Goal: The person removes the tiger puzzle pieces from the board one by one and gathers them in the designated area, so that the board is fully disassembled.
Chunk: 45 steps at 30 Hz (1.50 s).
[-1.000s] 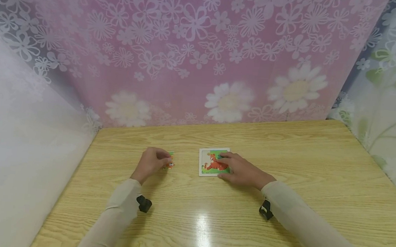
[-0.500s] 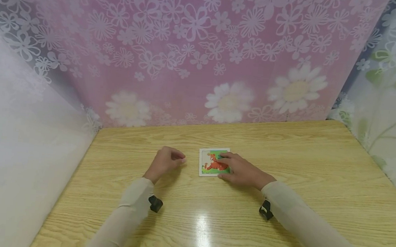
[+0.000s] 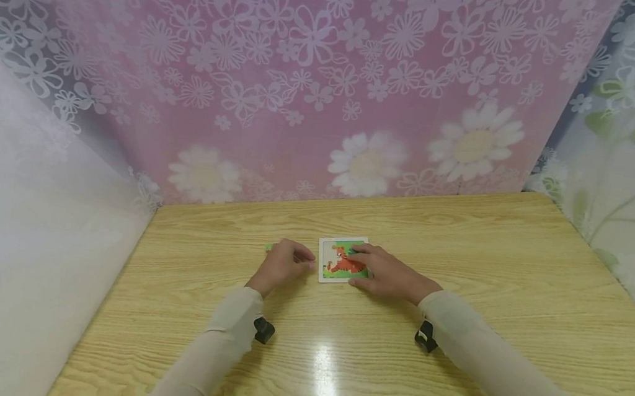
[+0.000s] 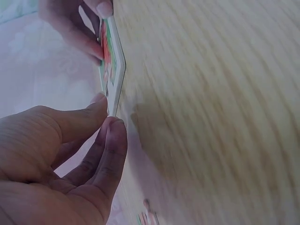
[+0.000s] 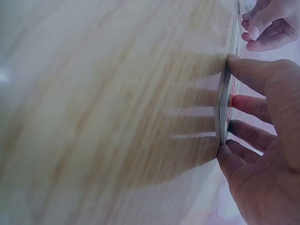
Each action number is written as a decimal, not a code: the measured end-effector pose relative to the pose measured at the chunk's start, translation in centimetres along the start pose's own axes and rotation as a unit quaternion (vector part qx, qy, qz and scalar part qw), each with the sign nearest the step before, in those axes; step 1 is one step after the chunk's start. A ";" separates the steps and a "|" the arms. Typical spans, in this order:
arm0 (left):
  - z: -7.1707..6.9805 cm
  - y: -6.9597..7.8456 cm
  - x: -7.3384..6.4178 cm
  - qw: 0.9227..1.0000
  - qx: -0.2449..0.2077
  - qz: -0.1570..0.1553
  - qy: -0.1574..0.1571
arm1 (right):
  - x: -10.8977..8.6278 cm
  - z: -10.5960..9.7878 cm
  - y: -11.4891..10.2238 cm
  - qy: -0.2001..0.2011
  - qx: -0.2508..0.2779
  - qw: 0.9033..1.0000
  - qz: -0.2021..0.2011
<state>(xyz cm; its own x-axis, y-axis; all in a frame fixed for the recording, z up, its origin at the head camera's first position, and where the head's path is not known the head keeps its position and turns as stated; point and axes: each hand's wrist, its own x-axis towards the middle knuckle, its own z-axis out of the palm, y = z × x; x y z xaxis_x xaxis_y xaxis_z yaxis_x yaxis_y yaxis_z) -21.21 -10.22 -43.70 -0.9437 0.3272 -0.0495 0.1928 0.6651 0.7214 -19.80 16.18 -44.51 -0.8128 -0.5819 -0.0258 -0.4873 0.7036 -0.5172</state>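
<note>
A small square picture puzzle (image 3: 329, 272) with a white frame and an orange tiger on green lies flat on the table. My right hand (image 3: 386, 275) holds its right side, thumb and little finger at the frame's edges and other fingertips on the picture. Close to the left edge is my left hand (image 3: 283, 265), thumb and fingertips slightly apart at the frame's near corner in the left wrist view; nothing shows between them. Behind that hand a bit of a green piece (image 3: 269, 246) peeks out on the table. A small colourful shape (image 4: 149, 217) appears low in the left wrist view.
The wood-grain table (image 3: 459, 246) extends to both sides and toward me. Flowered pink cloth (image 3: 303, 97) hangs along its back edge, with pale cloth at the left and right. Black wrist cameras (image 3: 264, 330) sit on both sleeves.
My left hand has moved right, from beside the loose coloured piece to the puzzle's left edge. Green of that piece shows again behind the hand. The right hand and puzzle stay in place.
</note>
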 end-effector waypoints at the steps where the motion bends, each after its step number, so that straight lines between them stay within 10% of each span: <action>1: 0.1 0.1 0.0 1.000 0.000 0.003 -0.004 | 0.0 0.0 0.0 0.000 0.000 1.000 0.000; 45: 1.7 1.9 0.6 0.999 0.006 -0.020 -0.041 | 0.0 0.0 0.0 0.001 -0.002 1.000 0.002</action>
<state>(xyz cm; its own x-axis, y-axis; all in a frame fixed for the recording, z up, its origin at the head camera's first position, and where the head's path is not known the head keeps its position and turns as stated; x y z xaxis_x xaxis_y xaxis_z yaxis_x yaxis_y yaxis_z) -20.98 -7.58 -43.51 -0.9258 0.3532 -0.1348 0.1590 0.6871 0.7089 -19.81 16.17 -44.46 -0.8154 -0.5782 -0.0266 -0.4853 0.7081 -0.5129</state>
